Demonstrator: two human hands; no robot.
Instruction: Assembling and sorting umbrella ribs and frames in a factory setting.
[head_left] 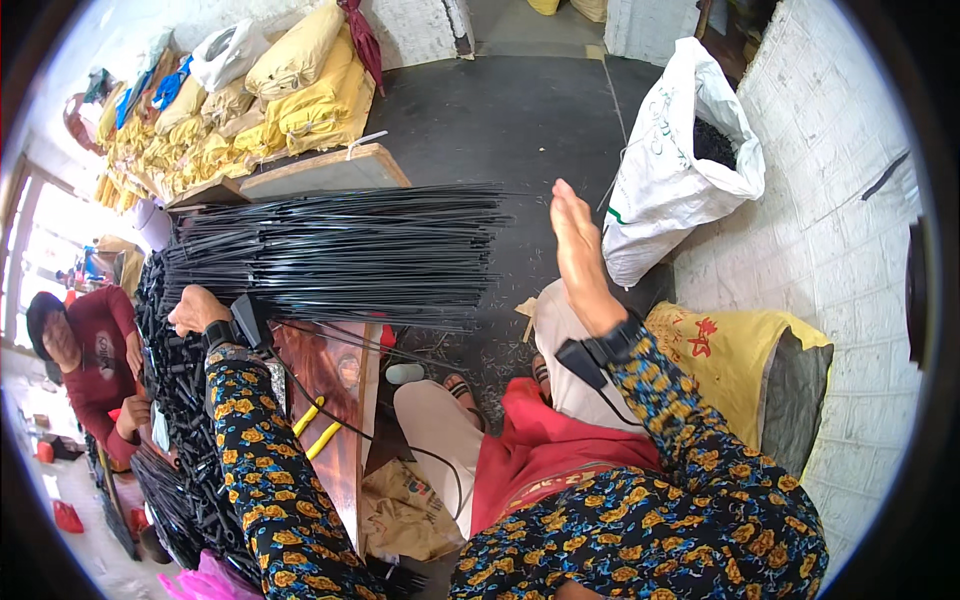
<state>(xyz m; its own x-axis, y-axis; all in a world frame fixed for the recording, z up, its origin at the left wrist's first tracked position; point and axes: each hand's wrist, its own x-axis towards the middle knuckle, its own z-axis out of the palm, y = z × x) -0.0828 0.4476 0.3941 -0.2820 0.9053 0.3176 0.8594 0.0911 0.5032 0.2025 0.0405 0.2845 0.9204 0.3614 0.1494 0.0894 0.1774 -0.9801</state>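
A thick bundle of long, thin black rods (370, 255) lies across the work table, its loose ends reaching past the table's right side. My left hand (197, 308) is at the near left end of the bundle, above a heap of short black tube-like pieces (185, 390). Its fingers are curled together, and whatever they hold is too small or hidden to make out. Right of the rod ends, my right hand (580, 245) is raised with its fingers stretched out and nothing in it. Yellow-handled pliers (315, 428) rest on the table (335, 485) beside my left forearm.
A white sack (650, 170) with black pieces inside stands at the far right. A yellow sack (740, 350) lies by the white wall. Stacked yellow sacks (310, 95) fill the back left. Across the heap, another person (95, 350) in dark red sits working.
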